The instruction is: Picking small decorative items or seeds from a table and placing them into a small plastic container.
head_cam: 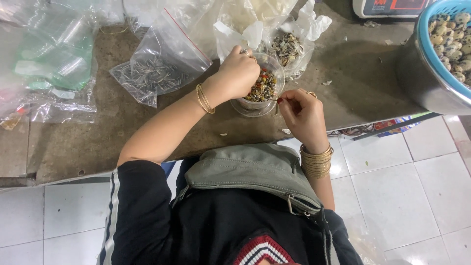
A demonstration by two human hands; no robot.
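Observation:
A clear plastic cup (271,65) full of mixed seeds and small coloured bits stands on the brown table (98,142). My left hand (238,73) is curled over the cup's left rim, fingers closed on it. My right hand (304,115) sits just right of the cup, fingertips pinched on a small red bit at the rim. Both wrists carry gold bangles.
A zip bag of striped sunflower seeds (157,68) lies left of the cup. An open bag of seeds (289,46) sits behind it. At the right stands a blue basket of speckled eggs (449,39) in a metal bowl. Plastic bags crowd the far left. White floor tiles lie below.

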